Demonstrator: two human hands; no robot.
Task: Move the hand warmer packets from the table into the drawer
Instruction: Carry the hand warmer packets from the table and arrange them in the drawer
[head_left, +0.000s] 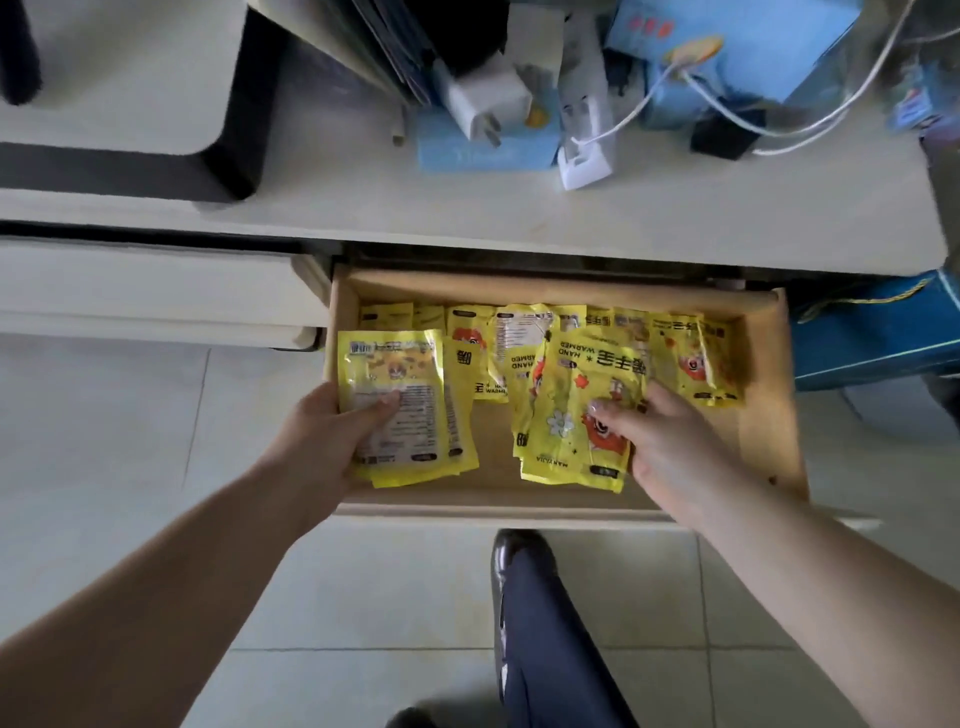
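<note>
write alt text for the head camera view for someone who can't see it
Looking down, a person's left hand holds a stack of yellow hand warmer packets over an open wooden drawer, while the right hand presses on another pile inside. More packets line the drawer's back, and the table above holds chargers, cables and blue boxes.

The left hand's fingers (332, 415) vanish beneath its packet stack (405, 410); rear packets (395, 314) are overlapped, print unreadable.
</note>
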